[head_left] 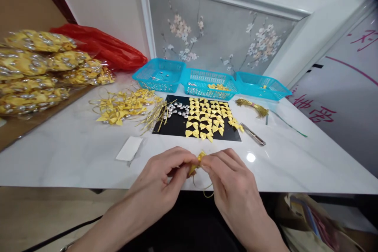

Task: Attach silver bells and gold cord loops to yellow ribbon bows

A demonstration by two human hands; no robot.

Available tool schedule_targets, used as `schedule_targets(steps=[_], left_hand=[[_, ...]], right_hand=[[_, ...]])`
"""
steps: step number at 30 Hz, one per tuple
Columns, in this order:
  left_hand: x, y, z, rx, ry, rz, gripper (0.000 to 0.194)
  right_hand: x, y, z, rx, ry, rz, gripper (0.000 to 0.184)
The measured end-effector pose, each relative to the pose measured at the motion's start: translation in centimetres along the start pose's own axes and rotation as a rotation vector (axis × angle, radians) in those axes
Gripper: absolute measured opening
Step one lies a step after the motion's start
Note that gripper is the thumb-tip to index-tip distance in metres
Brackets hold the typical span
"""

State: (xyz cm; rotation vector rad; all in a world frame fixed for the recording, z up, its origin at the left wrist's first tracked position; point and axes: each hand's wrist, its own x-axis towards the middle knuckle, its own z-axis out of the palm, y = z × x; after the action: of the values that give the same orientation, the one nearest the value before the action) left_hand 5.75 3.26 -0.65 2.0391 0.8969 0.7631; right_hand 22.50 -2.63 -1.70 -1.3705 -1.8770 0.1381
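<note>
My left hand (165, 179) and my right hand (232, 183) meet at the near edge of the white table (67, 153). Both pinch one small yellow ribbon bow (198, 162) between thumb and fingers. A thin gold cord (206, 189) loops down from the bow below the hands. Just beyond, a black mat (177, 126) carries rows of yellow bows (206, 118) and a cluster of silver beads (177, 109).
A heap of finished bows with gold cords (125, 106) lies left of the mat. Three blue baskets (206, 82) stand at the back. Small scissors (254, 134), a bundle of gold cords (253, 106), a white pad (129, 148), bagged bows (38, 71) and a red bag (109, 49) surround them.
</note>
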Motion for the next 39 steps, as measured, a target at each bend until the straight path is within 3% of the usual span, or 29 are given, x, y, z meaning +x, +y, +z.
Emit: schedule_targets(steps=[5, 10, 15, 21, 30, 39], left_hand=[[-0.5, 1.1, -0.7, 0.126, 0.015, 0.187, 0.025], [-0.6, 1.9, -1.1, 0.228, 0.050, 0.292, 0.021], [-0.6, 2.0, -1.2, 0.171, -0.002, 0.269, 0.025], [-0.6, 1.6, -0.8, 0.180, 0.091, 0.288, 0.014], [-0.4, 0.9, 0.8, 0.124, 0.219, 0.242, 0.012], [-0.4, 0.9, 0.9, 0.000, 0.233, 0.132, 0.009]], right_hand=[[0.2, -0.5, -0.4, -0.016, 0.050, -0.032, 0.022], [0.2, -1.1, -1.2, -0.116, 0.200, -0.082, 0.024], [0.7, -1.2, -1.8, -0.035, 0.166, -0.205, 0.032], [0.7, -0.9, -1.2, 0.197, 0.063, -0.017, 0.030], [0.4, -1.2, -0.5, 0.147, 0.110, 0.018, 0.024], [0.2, -1.4, 0.0, 0.104, 0.152, -0.014, 0.024]])
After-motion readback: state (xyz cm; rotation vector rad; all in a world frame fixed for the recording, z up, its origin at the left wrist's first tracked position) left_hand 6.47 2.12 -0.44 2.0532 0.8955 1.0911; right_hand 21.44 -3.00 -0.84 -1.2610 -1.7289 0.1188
